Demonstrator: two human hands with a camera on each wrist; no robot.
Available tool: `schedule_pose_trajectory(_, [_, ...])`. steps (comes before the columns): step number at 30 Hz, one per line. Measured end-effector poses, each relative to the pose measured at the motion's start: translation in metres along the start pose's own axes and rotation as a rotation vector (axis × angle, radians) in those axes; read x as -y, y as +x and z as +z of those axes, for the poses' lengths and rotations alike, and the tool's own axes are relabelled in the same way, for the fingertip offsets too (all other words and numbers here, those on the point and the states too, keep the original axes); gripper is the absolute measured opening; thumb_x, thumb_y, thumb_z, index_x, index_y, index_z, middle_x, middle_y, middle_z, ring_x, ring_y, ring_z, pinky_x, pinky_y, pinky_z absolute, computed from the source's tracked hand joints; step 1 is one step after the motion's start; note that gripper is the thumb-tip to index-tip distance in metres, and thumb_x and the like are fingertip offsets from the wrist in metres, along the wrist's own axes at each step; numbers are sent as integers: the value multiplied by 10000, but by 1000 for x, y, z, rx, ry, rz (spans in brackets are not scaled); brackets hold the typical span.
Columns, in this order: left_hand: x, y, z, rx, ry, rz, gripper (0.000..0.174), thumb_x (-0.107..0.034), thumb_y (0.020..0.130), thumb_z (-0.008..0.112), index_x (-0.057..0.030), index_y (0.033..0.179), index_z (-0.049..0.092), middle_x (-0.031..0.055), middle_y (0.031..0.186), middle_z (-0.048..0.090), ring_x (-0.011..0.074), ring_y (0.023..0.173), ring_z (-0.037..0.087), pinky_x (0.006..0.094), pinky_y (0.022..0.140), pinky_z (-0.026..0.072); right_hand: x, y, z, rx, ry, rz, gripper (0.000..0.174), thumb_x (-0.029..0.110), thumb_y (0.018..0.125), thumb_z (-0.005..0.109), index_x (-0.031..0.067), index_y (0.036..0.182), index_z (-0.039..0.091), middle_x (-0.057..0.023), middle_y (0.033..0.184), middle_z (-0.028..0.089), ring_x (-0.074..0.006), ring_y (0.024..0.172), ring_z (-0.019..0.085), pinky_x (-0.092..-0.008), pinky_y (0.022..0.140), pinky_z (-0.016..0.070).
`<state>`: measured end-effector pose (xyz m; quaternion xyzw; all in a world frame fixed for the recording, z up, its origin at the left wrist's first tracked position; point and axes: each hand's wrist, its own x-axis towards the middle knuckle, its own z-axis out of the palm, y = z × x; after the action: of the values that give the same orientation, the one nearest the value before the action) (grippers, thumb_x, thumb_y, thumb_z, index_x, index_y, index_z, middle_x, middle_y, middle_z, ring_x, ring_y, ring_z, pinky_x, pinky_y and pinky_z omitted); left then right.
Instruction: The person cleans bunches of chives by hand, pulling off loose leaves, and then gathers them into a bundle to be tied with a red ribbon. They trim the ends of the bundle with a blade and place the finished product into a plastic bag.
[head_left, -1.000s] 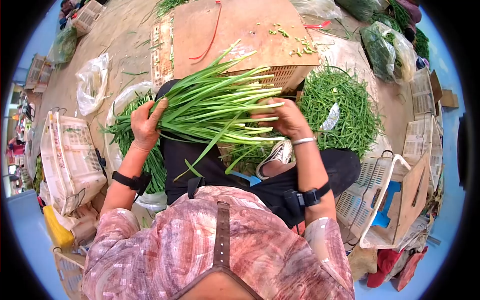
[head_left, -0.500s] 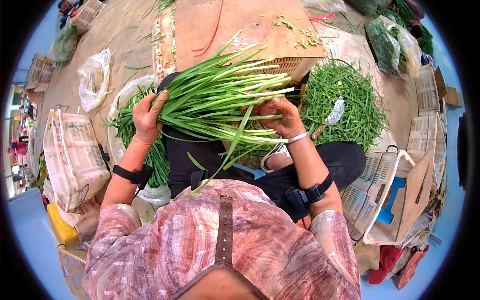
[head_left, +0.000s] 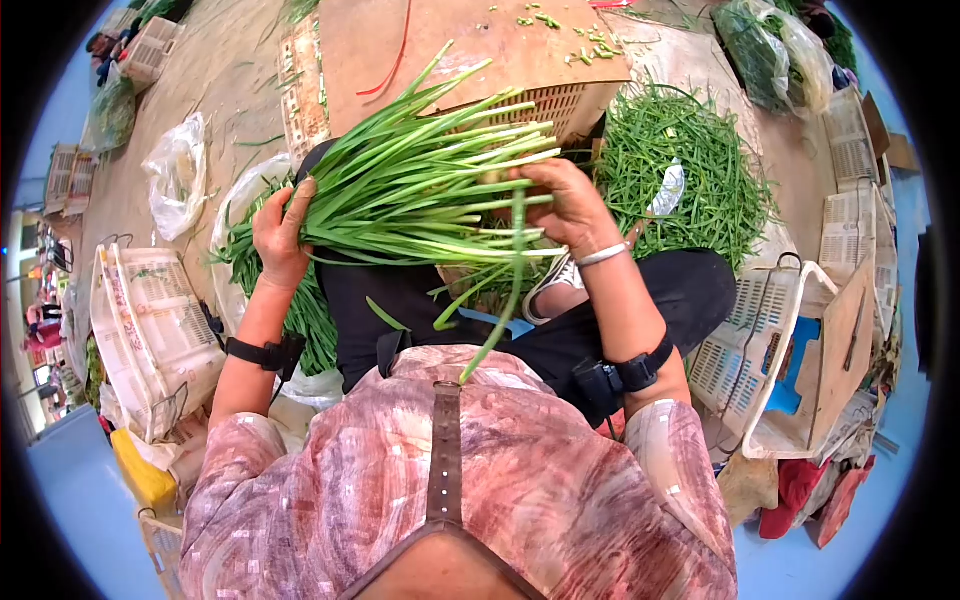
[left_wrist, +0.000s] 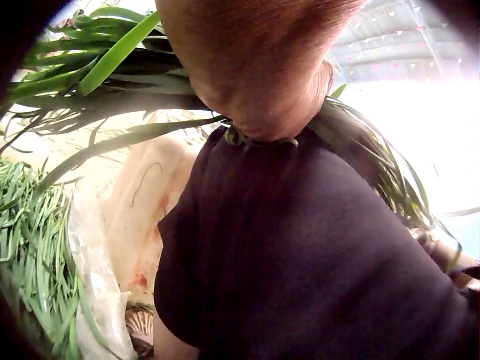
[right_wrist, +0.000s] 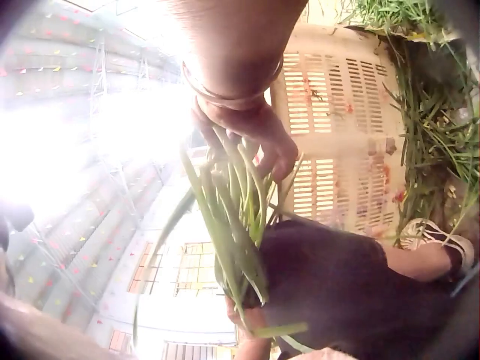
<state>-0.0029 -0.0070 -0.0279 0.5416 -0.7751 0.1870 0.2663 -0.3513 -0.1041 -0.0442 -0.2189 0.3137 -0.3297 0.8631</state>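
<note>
Green from end to end, a bundle of long stalks (head_left: 420, 195) lies across the person's lap (head_left: 400, 300), held up between both hands. The left hand (head_left: 278, 238) wraps the leafy end, fingers curled tight under the stalks and thumb laid over the top; in the left wrist view the leaves (left_wrist: 97, 60) fan out past the hand (left_wrist: 255, 67). The right hand (head_left: 568, 205) closes on the opposite end, its fingers bent narrowly over the paler stalk ends; the right wrist view shows these fingers (right_wrist: 255, 127) pinching among the stalks (right_wrist: 232, 217).

The bundle's long axis runs from left to right across the body, rising a little toward the right. Its pale ends point at the crate (head_left: 560, 105) just beyond, and its dark tips spread out past the left hand. One loose leaf (head_left: 510, 290) hangs down from the bundle near the right hand, over the lap. A heap of cut greens (head_left: 690, 170) lies beside the right hand.
</note>
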Motion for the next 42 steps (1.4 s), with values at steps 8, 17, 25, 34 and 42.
schedule_pose_trajectory(8, [2,-4,-1,26,-8,-56,605,-2,604,615,-161,1187,579,101,954,564,266,803,556,347,697,427,67,-58,-65,117,195,-360,130,101,810,553,-19,857,574,-217,915,627,-339,921,618,-427,820,525])
schedule_pose_trajectory(17, [-1,9,-11,133,13,-44,605,-15,613,644,-162,1194,569,99,909,560,268,782,563,347,662,438,17,-84,36,-173,-1675,-902,477,89,695,658,124,1158,550,-155,1122,557,-313,1084,516,-429,872,415])
schedule_pose_trajectory(25, [3,6,-16,152,31,-51,577,-68,640,663,-163,1200,565,100,911,558,268,758,565,349,642,444,-31,-38,33,-8,-1778,-1188,391,152,620,685,229,1000,636,-61,1129,574,-275,1142,475,-510,964,270])
schedule_pose_trajectory(34, [4,7,-13,128,11,-34,585,-70,629,674,-160,1196,565,98,905,551,264,757,561,348,637,440,-30,-50,33,142,-1398,-1142,262,151,657,713,134,916,674,-87,1103,597,-306,1078,519,-487,920,350])
schedule_pose_trajectory(42, [7,2,-10,99,-2,-20,613,-44,619,657,-150,1212,550,96,911,555,261,787,558,346,650,421,-12,-77,10,77,-739,-713,133,72,827,596,-36,861,665,-151,876,668,-229,802,653,-329,773,510])
